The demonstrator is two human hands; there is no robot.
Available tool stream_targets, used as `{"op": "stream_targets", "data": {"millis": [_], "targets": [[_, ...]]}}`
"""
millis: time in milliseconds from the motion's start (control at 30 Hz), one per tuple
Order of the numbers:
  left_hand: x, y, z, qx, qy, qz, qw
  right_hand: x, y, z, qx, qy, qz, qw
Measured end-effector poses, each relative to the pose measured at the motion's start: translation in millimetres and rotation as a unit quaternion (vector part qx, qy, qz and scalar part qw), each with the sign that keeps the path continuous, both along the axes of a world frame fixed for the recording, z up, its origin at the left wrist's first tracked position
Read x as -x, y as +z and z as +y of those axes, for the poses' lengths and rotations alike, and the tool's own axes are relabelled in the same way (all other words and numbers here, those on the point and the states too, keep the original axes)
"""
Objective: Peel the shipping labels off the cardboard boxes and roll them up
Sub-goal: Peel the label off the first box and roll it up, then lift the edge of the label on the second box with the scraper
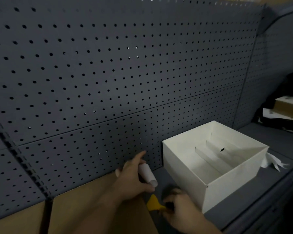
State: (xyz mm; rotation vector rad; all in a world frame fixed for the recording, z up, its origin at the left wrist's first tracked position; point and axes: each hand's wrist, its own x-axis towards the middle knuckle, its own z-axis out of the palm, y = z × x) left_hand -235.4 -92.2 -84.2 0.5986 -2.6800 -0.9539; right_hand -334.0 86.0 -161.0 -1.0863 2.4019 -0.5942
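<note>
My left hand [134, 179] is closed around a rolled-up white label [147, 173], a tight tube held just left of the open white box [184, 168]. The forefinger of that hand sticks out toward the pegboard. My right hand [179, 210] is lower, in front of the box's near corner, and grips a yellow scraper [154, 202] whose blade points up and left. A flat brown cardboard box [95, 210] lies under my forearms at the bottom left. No label shows on the cardboard.
A dark grey pegboard wall [108, 73] fills the back. The white box stands on a grey shelf [281, 142], and crumpled white paper [274, 162] lies at its right. More cardboard and paper [286, 107] is stacked at the far right. A slotted upright [24, 162] crosses the left.
</note>
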Motion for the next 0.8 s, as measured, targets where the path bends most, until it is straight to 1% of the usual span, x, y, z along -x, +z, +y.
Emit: {"op": "stream_targets", "data": {"millis": [100, 233, 333, 467, 667, 733, 800], "targets": [[3.1, -4.1, 0.0, 0.012, -0.001, -0.019, 1.0, 3.2, 1.0, -4.5, 0.027, -0.011, -0.002, 1.0], [7.5, -7.5, 1.4, 0.006, 0.014, -0.025, 1.0, 5.0, 2.3, -9.6, 0.006, -0.004, -0.011, 1.0], [11.6, -11.1, 0.8, -0.009, 0.021, -0.033, 0.999, 3.4, 1.4, -9.2, 0.028, -0.01, 0.008, 1.0], [14.3, -16.0, -1.2, 0.001, 0.025, -0.05, 0.998, -0.4, 3.5, -3.2, 0.062, -0.013, 0.028, 0.998], [15.8, -15.1, 4.2, -0.029, 0.032, -0.032, 0.999, -2.8, 16.0, 5.1, 0.095, -0.004, 0.039, 0.995], [15.5, -14.3, 5.4, -0.04, 0.046, -0.01, 0.998, -2.8, 21.2, 7.9, 0.097, 0.009, 0.046, 0.994], [11.8, -12.5, 5.9, -0.031, 0.065, 0.001, 0.997, -2.9, 27.5, 13.3, 0.097, 0.016, 0.047, 0.994]]}}
